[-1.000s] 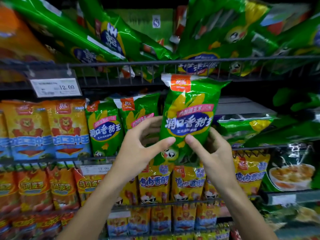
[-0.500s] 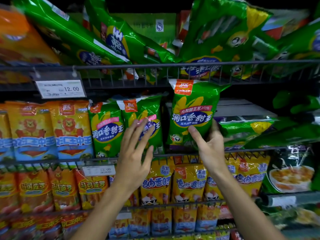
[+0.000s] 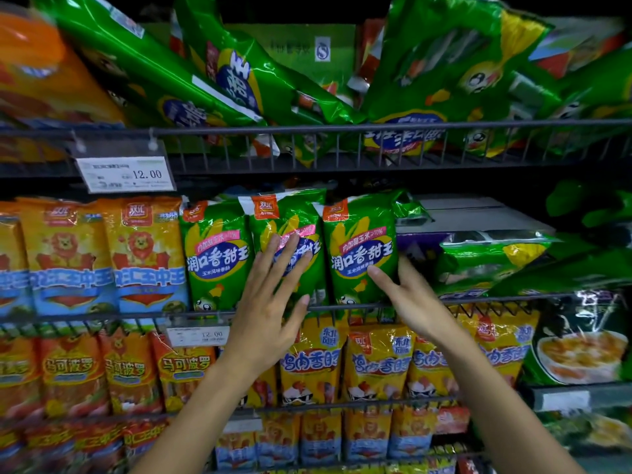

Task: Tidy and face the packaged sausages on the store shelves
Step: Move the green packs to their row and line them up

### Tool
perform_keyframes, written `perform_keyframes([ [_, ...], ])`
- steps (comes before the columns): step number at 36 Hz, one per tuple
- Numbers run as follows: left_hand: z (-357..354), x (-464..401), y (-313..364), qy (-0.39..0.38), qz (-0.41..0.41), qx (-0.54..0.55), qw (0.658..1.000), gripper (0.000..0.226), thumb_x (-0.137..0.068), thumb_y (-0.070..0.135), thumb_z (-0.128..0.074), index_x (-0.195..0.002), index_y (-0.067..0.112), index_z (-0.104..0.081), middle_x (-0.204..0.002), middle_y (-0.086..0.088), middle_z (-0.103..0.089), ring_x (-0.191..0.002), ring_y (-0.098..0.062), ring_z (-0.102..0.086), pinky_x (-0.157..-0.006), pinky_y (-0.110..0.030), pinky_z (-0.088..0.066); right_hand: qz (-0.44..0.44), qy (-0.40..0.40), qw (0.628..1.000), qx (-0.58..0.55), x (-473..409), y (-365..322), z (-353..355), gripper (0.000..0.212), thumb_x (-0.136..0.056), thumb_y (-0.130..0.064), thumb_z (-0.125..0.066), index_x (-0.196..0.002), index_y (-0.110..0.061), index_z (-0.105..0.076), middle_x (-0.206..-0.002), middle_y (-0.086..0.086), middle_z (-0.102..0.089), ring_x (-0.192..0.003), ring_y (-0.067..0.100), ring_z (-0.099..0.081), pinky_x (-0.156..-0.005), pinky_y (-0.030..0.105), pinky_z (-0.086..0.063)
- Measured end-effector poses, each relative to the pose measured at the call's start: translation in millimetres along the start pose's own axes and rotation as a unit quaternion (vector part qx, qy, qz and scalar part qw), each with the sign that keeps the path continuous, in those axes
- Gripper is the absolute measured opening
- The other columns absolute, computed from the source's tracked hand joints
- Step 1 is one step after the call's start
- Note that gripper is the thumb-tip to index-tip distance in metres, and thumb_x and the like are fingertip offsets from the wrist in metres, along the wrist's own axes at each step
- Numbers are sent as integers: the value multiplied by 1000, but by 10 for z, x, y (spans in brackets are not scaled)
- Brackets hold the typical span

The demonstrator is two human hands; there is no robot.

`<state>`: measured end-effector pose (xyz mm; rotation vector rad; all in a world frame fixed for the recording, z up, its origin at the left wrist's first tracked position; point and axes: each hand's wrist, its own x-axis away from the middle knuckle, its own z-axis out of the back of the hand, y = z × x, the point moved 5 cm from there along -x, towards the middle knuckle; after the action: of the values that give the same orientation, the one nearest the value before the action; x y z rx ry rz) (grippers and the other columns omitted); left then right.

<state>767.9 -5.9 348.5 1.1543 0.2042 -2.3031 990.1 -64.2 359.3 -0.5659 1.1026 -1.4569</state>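
Note:
Three green corn-sausage packs stand upright side by side behind the middle shelf's wire rail (image 3: 478, 297). My left hand (image 3: 270, 299) lies flat with straight fingers against the front of the middle green pack (image 3: 290, 217). My right hand (image 3: 407, 295) touches the lower right edge of the right green pack (image 3: 362, 248) with its fingers extended. The left green pack (image 3: 217, 254) stands free beside them.
Orange lion packs (image 3: 102, 254) fill the shelf to the left. More green packs (image 3: 492, 258) lie flat to the right. Large green bags (image 3: 239, 80) slump on the top shelf above a 12.00 price tag (image 3: 126, 174). Yellow packs (image 3: 376, 360) line the lower shelves.
The green pack I held in front of the shelf now stands on the shelf as the right one of three. My left hand let go and moved onto the middle pack.

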Motion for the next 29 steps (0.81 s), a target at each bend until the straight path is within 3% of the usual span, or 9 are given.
perform_keyframes([
  [4,-5,-1,-11,-7,-1,2,1000,67,-105,31,-51,-165,24,-24,-175,1,-11,-162,-28,-2,-131,-43,2,-51,-6,992,113,-19,38,5,82,-98,-71,-29,-157,-14,-25,-140,3,-55,-129,23,-55,-104,36,-43],
  [8,-6,-6,-7,-11,3,6,1000,66,-104,31,-51,-165,25,-24,-175,2,-11,-162,-28,-2,-131,-43,3,-36,66,991,108,-44,24,17,66,-98,-71,-29,-128,-15,-47,-96,6,-66,-86,22,-65,-85,44,-54],
  [10,-13,-5,-9,-11,3,3,1000,67,-104,31,-51,-165,25,-24,-175,2,-11,-162,-28,-2,-131,-44,2,-25,104,989,100,-34,21,13,63,-96,-73,-28,-116,-17,-51,-76,5,-58,-68,20,-58,-73,44,-52],
  [15,-38,-5,-33,-9,2,-4,1000,66,-105,32,-50,-165,26,-23,-175,2,-11,-162,-28,-2,-131,-44,2,-33,101,988,111,-33,15,21,64,-95,-73,-25,-110,-16,-50,-67,-2,-44,-59,15,-46,-63,36,-38],
  [20,-92,-35,6,-30,-8,-44,999,70,-105,39,-47,-166,26,-17,-175,-3,-3,-161,-32,4,-129,-46,8,-72,42,978,191,-15,-30,-11,64,-94,-71,-14,-109,-17,-46,-74,5,-51,-74,31,-61,-74,46,-52],
  [24,-97,-91,23,-60,-31,-86,994,74,-105,50,-46,-167,29,-12,-175,-4,3,-161,-32,7,-127,-49,7,-48,87,972,215,83,-35,-10,68,-94,-70,-16,-115,-14,-48,-74,4,-57,-70,28,-61,-69,46,-53],
  [26,-79,-95,23,-66,-40,-109,991,75,-105,52,-45,-167,28,-11,-175,-4,4,-161,-32,6,-127,-49,5,-6,137,970,203,176,-1,-20,70,-97,-68,-28,-142,-15,-39,-101,-3,-68,-87,20,-66,-77,41,-56],
  [29,-48,-58,31,-55,-38,-124,990,74,-106,50,-44,-167,25,-11,-175,-4,1,-161,-32,3,-128,-50,4,63,209,973,74,371,19,-88,76,-97,-61,-50,-161,-37,-15,-149,-20,-42,-133,3,-46,-110,36,-45],
])
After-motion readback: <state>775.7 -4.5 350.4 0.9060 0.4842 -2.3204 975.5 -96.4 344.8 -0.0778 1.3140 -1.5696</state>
